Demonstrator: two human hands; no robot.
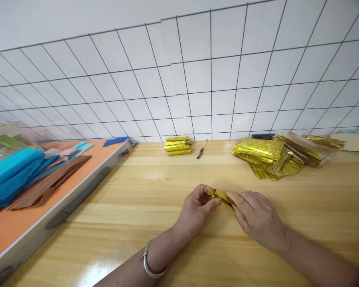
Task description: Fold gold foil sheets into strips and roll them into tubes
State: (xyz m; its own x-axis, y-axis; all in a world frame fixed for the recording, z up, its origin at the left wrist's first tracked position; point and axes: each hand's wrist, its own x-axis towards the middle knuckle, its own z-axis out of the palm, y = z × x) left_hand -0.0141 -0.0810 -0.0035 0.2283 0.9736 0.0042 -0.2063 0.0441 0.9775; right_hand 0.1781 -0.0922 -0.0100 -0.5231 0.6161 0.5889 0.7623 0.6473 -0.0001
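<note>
Between my two hands, just above the wooden table (131, 235), is a narrow folded strip of shiny gold foil paper (223, 196). My left hand (197, 207) pinches its left end between thumb and fingers. At the other end, my right hand (255, 215) is closed on the strip, its fingers covering that part. A silver bangle (146, 263) circles the left wrist. Beyond the hands, by the wall, lies a small stack of gold foil rolls (178, 146). A large pile of flat gold foil paper (260, 151) rests at the back right.
A pen (202, 149) lies near the tiled wall (194, 79). On the left, a raised orange board (86, 175) holds blue paper (12, 171) and brown paper (50, 183). A dark object (263, 136) and a pale card (357, 142) sit at the back right.
</note>
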